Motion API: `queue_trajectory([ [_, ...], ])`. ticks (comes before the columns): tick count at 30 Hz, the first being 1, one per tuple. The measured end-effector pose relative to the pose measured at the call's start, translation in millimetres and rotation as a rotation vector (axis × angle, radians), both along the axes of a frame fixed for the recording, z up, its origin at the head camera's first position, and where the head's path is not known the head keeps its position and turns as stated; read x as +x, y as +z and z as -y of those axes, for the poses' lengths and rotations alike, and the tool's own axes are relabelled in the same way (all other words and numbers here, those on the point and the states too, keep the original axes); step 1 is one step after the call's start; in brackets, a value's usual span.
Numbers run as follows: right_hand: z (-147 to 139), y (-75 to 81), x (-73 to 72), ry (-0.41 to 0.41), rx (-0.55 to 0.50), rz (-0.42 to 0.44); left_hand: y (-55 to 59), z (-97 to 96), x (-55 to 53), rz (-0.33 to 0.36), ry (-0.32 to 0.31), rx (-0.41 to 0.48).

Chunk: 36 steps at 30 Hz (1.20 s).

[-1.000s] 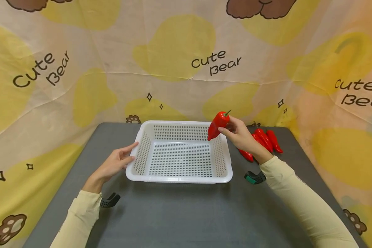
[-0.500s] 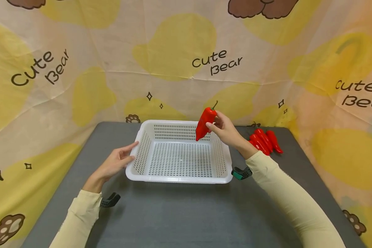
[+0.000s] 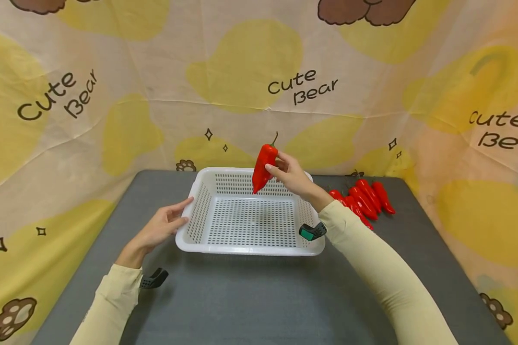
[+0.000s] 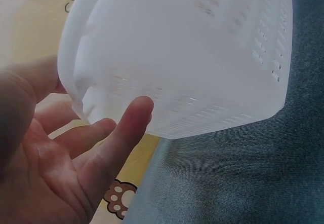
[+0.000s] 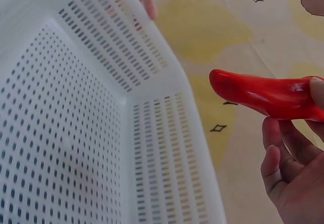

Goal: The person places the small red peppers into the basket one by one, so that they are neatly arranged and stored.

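A white perforated plastic basket (image 3: 252, 250) sits on the dark table. My left hand (image 3: 159, 230) holds its left rim; in the left wrist view the fingers (image 4: 134, 120) lie under the rim, near the outer wall. Above the back right part of the basket, my right hand (image 3: 294, 178) pinches a red pepper (image 3: 264, 165) between thumb and fingers. The pepper's green stem points up and its tip points down. The right wrist view shows the pepper (image 5: 268, 95) beyond the basket's rim, with some fingers (image 5: 272, 173) below it.
Several more red peppers (image 3: 364, 199) lie on the grey table (image 3: 259, 297) to the right, partly hidden by the right forearm. A patterned cloth (image 3: 241, 67) hangs behind the table and along both sides. Black wrist devices (image 3: 154, 279) are on both wrists.
My right hand has carried the red pepper left and slightly up, from the basket's right rim to over its back part. The left hand and the basket stay in place.
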State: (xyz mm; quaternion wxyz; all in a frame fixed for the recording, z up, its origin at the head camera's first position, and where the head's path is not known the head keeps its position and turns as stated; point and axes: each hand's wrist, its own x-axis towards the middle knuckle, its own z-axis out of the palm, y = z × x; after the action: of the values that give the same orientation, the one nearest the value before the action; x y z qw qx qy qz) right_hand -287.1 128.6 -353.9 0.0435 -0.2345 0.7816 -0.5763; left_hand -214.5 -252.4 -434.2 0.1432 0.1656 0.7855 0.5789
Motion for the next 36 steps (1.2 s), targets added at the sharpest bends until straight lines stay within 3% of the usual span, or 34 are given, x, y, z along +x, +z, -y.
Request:
queue_trajectory([
  [16,54,-20.1,-20.0,-0.027,-0.053,0.144,0.4,0.8,-3.3,-0.011,0.001,-0.026],
  [28,85,-31.0,-17.9,-0.041,-0.022,0.250,1.3,0.5,-0.8,-0.003,0.005,-0.029],
  [36,94,-36.2,-17.1,-0.035,-0.021,0.249,1.5,0.8,-0.9,0.009,0.008,-0.025],
])
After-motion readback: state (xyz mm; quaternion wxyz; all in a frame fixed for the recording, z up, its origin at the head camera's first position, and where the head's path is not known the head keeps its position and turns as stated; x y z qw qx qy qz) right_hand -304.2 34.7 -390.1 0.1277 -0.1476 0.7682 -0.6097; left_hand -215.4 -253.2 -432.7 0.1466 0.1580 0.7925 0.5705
